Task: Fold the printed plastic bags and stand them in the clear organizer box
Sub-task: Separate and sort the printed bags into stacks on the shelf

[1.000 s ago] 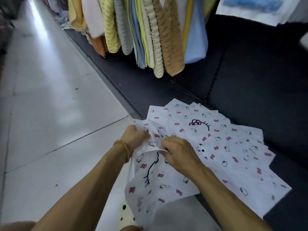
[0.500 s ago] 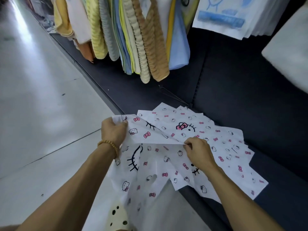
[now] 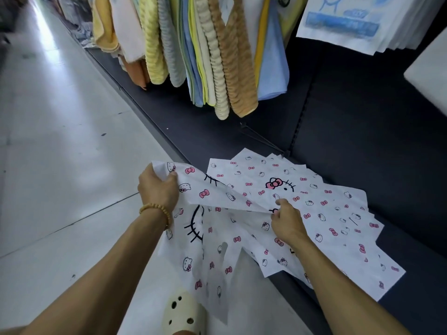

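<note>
From the head view, I see the left hand [image 3: 157, 189] and right hand [image 3: 286, 222] each pinching the top printed bag [image 3: 217, 213], at 6 o'clock from the fanned pile [image 3: 326, 213] on the shelf [image 3: 362, 141]. It looks thin and limp (probably slippery); I would grip corners.

You stand in a shop aisle: a pale tiled floor [image 3: 60, 141] runs alongside a long dark display shelf [image 3: 362, 141]. Towels and cloths [image 3: 217, 56] in many colours hang in a tight row above it, with stacks of printed carrier bags [image 3: 343, 22] hung beside them like stock for sale.
</note>
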`<state>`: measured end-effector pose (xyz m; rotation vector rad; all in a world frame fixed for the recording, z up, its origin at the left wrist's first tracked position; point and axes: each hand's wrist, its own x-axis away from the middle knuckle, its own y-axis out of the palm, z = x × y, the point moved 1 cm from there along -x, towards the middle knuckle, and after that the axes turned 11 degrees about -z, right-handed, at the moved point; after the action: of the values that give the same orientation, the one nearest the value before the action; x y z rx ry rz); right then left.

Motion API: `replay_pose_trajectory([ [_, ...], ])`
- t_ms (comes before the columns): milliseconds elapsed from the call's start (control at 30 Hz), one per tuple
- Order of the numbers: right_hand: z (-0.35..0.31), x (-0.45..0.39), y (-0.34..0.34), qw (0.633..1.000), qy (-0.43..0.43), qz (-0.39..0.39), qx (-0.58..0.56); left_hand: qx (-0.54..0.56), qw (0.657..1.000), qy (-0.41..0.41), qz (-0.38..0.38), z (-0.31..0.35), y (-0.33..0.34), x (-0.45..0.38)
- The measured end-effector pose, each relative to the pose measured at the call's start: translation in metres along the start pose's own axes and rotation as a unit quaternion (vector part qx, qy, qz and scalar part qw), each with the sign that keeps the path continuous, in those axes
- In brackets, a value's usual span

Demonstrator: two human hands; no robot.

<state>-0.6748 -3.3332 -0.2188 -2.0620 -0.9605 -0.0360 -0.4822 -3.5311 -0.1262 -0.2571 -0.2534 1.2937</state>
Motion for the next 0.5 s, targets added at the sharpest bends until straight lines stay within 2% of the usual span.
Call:
replay_pose_trajectory([
  [167,-0.008,-0.012,-0.006,0.999,-0.009,0.026,0.041,0.006,1.0,-0.016,0.018,-0.014,-0.011,-0.002],
  [333,-0.021,-0.011,-0.008,0.994,-0.086,0.069,-0.01,0.016,1.0,-0.018,-0.003,-0.013,-0.021,-0.002],
  [400,-0.027,-0.007,-0.012,0.991,-0.122,0.054,-0.015,0.028,0.999,-0.03,0.017,-0.01,-0.03,-0.002],
  [500,-0.038,-0.004,-0.021,0.99,-0.129,0.001,-0.055,0.045,0.997,-0.052,0.043,-0.008,-0.043,-0.004],
])
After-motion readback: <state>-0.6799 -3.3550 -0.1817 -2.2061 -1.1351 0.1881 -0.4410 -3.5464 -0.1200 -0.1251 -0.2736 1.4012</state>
